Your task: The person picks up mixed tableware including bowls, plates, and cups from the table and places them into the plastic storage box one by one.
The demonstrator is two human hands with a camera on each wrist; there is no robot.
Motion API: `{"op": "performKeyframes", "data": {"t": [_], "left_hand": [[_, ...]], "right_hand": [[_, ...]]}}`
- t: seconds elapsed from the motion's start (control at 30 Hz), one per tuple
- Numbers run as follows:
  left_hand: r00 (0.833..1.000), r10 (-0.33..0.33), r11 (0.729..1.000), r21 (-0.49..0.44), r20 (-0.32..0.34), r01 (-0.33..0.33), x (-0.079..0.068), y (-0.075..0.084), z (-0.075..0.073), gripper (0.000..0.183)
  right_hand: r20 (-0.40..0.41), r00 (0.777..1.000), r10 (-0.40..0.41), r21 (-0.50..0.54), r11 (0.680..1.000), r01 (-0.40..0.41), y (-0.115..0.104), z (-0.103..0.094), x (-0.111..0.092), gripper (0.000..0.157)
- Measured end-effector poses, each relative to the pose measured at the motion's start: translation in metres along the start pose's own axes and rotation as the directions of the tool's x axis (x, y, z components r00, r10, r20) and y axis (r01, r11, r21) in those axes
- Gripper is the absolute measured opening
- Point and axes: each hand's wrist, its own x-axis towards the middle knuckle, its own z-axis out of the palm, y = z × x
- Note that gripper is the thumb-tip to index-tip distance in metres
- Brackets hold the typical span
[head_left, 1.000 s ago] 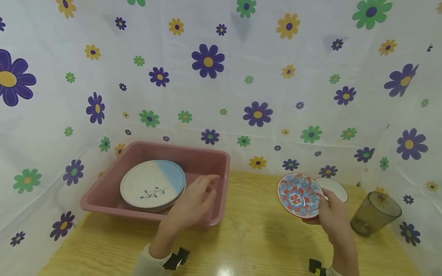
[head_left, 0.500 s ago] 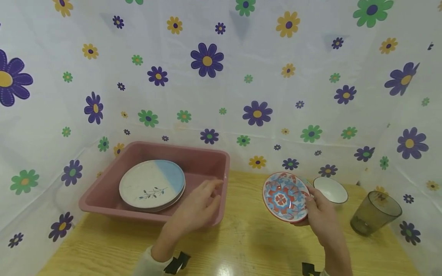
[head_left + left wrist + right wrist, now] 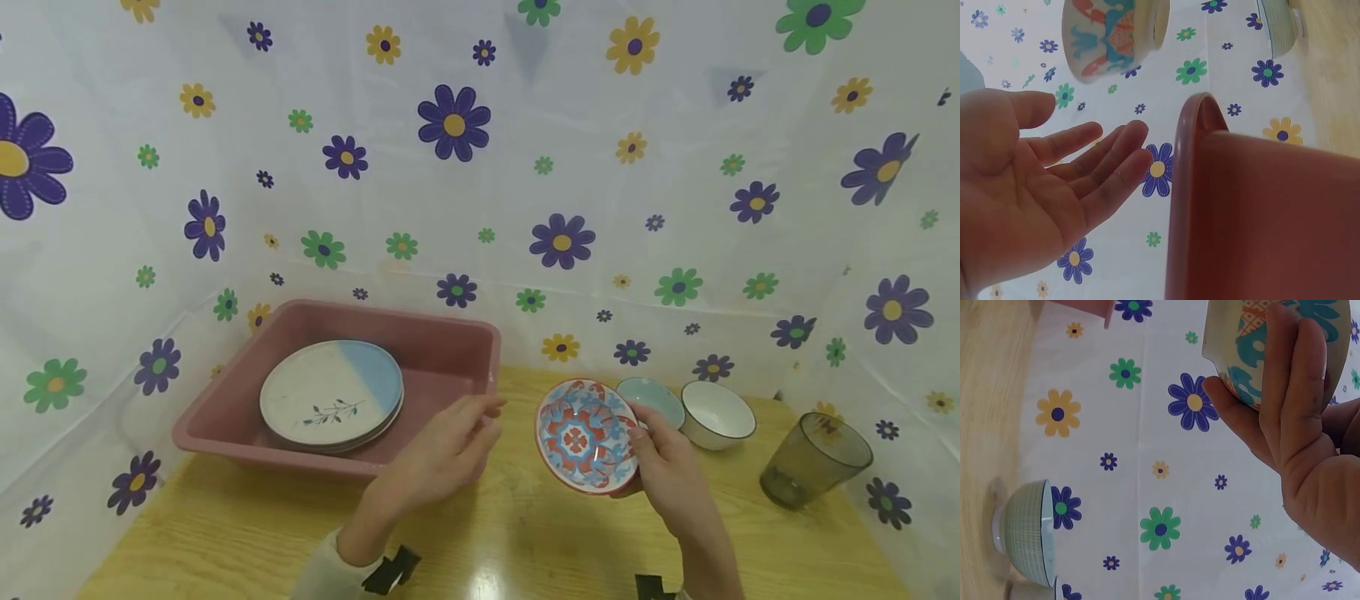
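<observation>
My right hand (image 3: 671, 471) holds a red, white and blue patterned bowl (image 3: 585, 437) by its right side, thumb at the rim and fingers against the outside. The bowl is raised above the table and tilted so that its inside shows. In the right wrist view, the fingers (image 3: 1300, 387) spread over the bowl's outer wall (image 3: 1250, 356). My left hand (image 3: 438, 454) hovers at the right front corner of the pink basin (image 3: 225, 450). Its fingers are loosely bent and hold nothing, as the left wrist view also shows with the palm (image 3: 1029, 194) turned up.
Stacked plates (image 3: 330, 392), the top one white and blue, lie in the basin. Behind my right hand stand a pale green bowl (image 3: 648, 400) and a white bowl (image 3: 717, 414). A brownish see-through glass (image 3: 813, 458) is farther right. Flowered sheeting (image 3: 480, 200) encloses the wooden table (image 3: 525, 533).
My right hand has carried the patterned bowl leftward, uncovering the pale green and white bowls behind it. My left hand has shifted slightly to the right.
</observation>
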Motion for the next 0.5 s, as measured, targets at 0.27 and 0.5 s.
{"op": "performKeyframes", "data": {"t": [0.27, 0.5], "left_hand": [[0.997, 0.024, 0.999, -0.046, 0.074, -0.021, 0.001, 0.002, 0.009, 0.048], [0.995, 0.047, 0.992, -0.121, 0.092, -0.036, 0.001, 0.004, 0.012, 0.046]], "right_hand": [[0.021, 1.0, -0.014, -0.001, 1.0, 0.014, 0.002, 0.014, 0.0, 0.04], [0.036, 0.999, -0.033, 0.005, 0.999, 0.033, 0.001, 0.021, 0.001, 0.039]]}}
